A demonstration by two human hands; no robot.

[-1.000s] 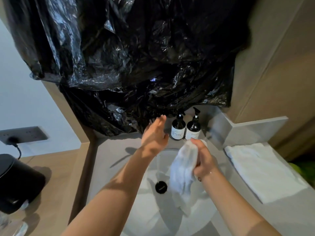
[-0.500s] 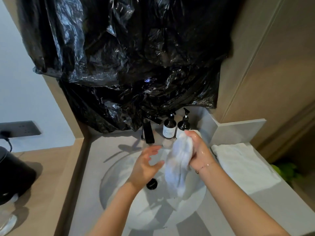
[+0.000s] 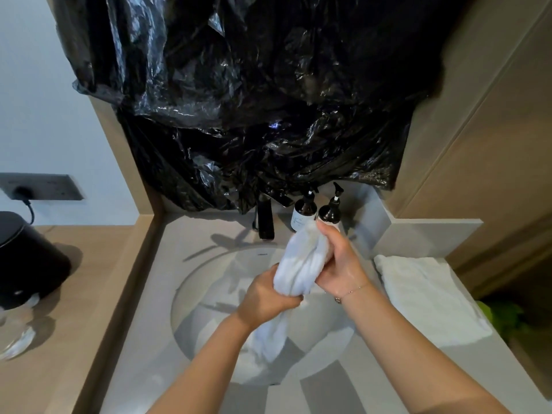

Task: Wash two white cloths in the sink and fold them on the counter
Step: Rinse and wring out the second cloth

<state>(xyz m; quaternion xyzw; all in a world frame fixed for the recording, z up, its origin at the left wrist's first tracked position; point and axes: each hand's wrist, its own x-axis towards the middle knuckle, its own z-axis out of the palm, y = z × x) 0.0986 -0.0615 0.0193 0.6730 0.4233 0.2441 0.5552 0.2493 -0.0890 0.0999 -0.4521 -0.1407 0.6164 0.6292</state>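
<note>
The bunched cloth (image 3: 301,264) slants upper right to lower left (tail hanging) over the sink (image 3: 209,282). Left hand (image 3: 265,297) and right hand (image 3: 340,264) both grasp it. Two cloths: the second (image 3: 427,297) lies flat at right.

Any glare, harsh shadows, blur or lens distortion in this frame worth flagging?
Head view: sharp overall, no motion blur on the left hand or right hand gripping the white cloth; specular glare on the black plastic sheet; arm shadows fall in the sink; wide-angle bending shows along the counter edges.
</note>
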